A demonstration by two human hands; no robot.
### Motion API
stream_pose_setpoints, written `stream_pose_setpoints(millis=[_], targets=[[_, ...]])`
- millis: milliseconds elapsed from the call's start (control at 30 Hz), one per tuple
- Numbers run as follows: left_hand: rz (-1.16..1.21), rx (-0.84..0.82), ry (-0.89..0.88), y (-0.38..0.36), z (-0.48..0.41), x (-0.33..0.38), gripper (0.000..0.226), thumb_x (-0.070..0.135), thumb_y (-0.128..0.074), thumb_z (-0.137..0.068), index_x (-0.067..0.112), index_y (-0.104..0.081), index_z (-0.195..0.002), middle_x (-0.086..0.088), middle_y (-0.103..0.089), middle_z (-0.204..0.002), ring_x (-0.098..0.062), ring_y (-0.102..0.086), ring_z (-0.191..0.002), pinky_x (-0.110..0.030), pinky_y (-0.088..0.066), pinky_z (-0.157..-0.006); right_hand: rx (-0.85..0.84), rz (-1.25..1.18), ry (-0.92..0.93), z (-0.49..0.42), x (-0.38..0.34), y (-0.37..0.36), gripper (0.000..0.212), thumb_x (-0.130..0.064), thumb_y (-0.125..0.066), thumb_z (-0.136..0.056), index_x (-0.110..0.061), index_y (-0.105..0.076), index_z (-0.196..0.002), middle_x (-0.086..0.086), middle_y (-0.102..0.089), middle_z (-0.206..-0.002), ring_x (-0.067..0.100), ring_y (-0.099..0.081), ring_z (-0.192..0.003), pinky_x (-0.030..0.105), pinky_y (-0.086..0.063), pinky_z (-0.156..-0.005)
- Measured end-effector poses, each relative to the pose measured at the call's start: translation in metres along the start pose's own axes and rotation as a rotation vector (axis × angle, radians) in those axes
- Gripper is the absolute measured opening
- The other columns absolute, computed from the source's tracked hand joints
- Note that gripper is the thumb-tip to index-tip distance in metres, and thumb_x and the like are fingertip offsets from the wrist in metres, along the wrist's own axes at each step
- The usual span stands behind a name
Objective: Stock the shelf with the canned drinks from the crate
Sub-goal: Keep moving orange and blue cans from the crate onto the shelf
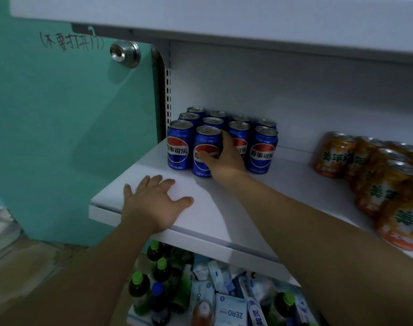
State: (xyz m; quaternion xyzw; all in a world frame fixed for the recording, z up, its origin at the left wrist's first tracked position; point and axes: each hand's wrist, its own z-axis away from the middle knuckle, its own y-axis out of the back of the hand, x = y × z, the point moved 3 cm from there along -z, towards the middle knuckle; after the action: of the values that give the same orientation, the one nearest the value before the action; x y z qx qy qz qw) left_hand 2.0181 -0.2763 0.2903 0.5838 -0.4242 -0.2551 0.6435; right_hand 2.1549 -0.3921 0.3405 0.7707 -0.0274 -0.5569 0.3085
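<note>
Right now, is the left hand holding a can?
No, the left hand lies flat on the shelf; the right hand grips a blue can.

A shop: shelf (224,208) stocked with drink cans (224,137).

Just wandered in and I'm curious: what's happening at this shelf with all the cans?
A person is stocking a white shelf with drink cans. The right hand grips a blue cola can in the front row of a block of blue cans. The left hand rests flat near the shelf's front edge. Orange cans stand further right.
</note>
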Motion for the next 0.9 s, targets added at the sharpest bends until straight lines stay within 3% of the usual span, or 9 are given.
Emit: stream_pose_setpoints(millis=[133, 200, 300, 433, 500, 600, 700, 833, 900], targets=[[-0.006, -0.029, -0.011, -0.001, 0.002, 0.0, 0.078, 0.077, -0.031, -0.083, 0.036, -0.022, -0.149, 0.007, -0.012, -0.16, -0.016, -0.005, -0.147, -0.053, 0.001, -0.117, -0.07, 0.111, -0.03, 0.013, -0.006, 0.015, 0.096, -0.05, -0.066, -0.086, -0.025, -0.006, -0.156, -0.002, -0.024, -0.159, 0.023, -0.032, -0.142, 0.039, -0.034, -0.112], [-0.008, -0.053, -0.017, 0.003, 0.003, -0.001, 0.079, 0.077, -0.03, -0.082, 0.036, -0.021, -0.149, 0.006, -0.011, -0.16, -0.017, -0.005, -0.147, -0.054, 0.001, -0.117, -0.114, 0.234, 0.014, 0.031, -0.015, 0.035, 0.086, -0.049, -0.064, -0.088, -0.021, -0.016, -0.154, -0.001, -0.028, -0.157, 0.023, -0.033, -0.141, 0.032, -0.034, -0.108], [-0.026, -0.114, 0.009, 0.016, 0.01, -0.002, 0.08, 0.076, -0.032, -0.083, 0.034, -0.02, -0.15, 0.004, -0.009, -0.161, -0.019, -0.005, -0.147, -0.055, -0.001, -0.116, -0.159, 0.475, 0.119, 0.067, -0.029, 0.082, 0.062, -0.048, -0.062, -0.09, -0.023, -0.041, -0.143, 0.0, -0.049, -0.143, 0.023, -0.048, -0.128, 0.029, -0.04, -0.1], [0.097, -0.171, -0.001, 0.034, 0.029, 0.03, 0.091, 0.077, -0.047, -0.074, 0.029, -0.026, -0.149, -0.001, -0.021, -0.158, -0.024, -0.026, -0.142, -0.051, -0.02, -0.115, -0.152, 0.725, 0.074, 0.121, -0.037, 0.154, 0.061, -0.051, -0.057, -0.092, -0.023, -0.041, -0.145, 0.003, -0.045, -0.147, 0.024, -0.045, -0.129, 0.03, -0.037, -0.102], [0.195, -0.212, -0.123, 0.041, 0.047, 0.078, 0.096, 0.075, -0.054, -0.07, 0.025, -0.03, -0.148, -0.002, -0.027, -0.156, -0.023, -0.033, -0.138, -0.045, -0.028, -0.113, -0.097, 0.806, 0.002, 0.144, -0.032, 0.19, 0.062, -0.055, -0.056, -0.09, -0.022, -0.044, -0.141, 0.006, -0.05, -0.14, 0.025, -0.049, -0.124, 0.03, -0.041, -0.096], [0.186, -0.271, -0.391, 0.05, 0.095, 0.161, 0.082, 0.061, -0.057, -0.083, 0.023, -0.028, -0.149, -0.003, -0.025, -0.157, -0.024, -0.03, -0.14, -0.037, -0.03, -0.111, 0.006, 0.902, -0.067, 0.189, -0.024, 0.243, 0.053, -0.056, -0.057, -0.085, -0.025, -0.052, -0.127, 0.007, -0.056, -0.128, 0.028, -0.054, -0.114, 0.035, -0.045, -0.092], [0.169, -0.321, -0.645, 0.052, 0.153, 0.238, 0.072, 0.054, -0.058, -0.086, 0.025, -0.032, -0.147, 0.0, -0.03, -0.154, -0.023, -0.035, -0.136, -0.033, -0.033, -0.104, 0.119, 0.879, -0.165, 0.245, -0.016, 0.299, 0.059, -0.049, -0.054, -0.091, -0.026, -0.041, -0.143, 0.008, -0.05, -0.142, 0.03, -0.05, -0.124, 0.037, -0.041, -0.1], [0.135, -0.364, -0.944, 0.041, 0.23, 0.324, 0.075, 0.059, -0.058, -0.083, 0.026, -0.034, -0.146, -0.001, -0.031, -0.154, -0.022, -0.036, -0.136, -0.035, -0.033, -0.109, 0.261, 0.856, -0.437, 0.328, 0.013, 0.377, 0.066, -0.053, -0.052, -0.094, -0.019, -0.035, -0.148, 0.009, -0.048, -0.144, 0.028, -0.05, -0.123, 0.035, -0.042, -0.095], [0.07, -0.361, -1.079, 0.032, 0.265, 0.362, 0.076, 0.06, -0.056, -0.085, 0.024, -0.031, -0.148, -0.001, -0.027, -0.156, -0.021, -0.03, -0.139, -0.034, -0.029, -0.112, 0.327, 0.852, -0.555, 0.376, 0.032, 0.41, 0.069, -0.055, -0.052, -0.094, -0.019, -0.032, -0.149, 0.01, -0.05, -0.141, 0.027, -0.055, -0.112, 0.034, -0.044, -0.084]])
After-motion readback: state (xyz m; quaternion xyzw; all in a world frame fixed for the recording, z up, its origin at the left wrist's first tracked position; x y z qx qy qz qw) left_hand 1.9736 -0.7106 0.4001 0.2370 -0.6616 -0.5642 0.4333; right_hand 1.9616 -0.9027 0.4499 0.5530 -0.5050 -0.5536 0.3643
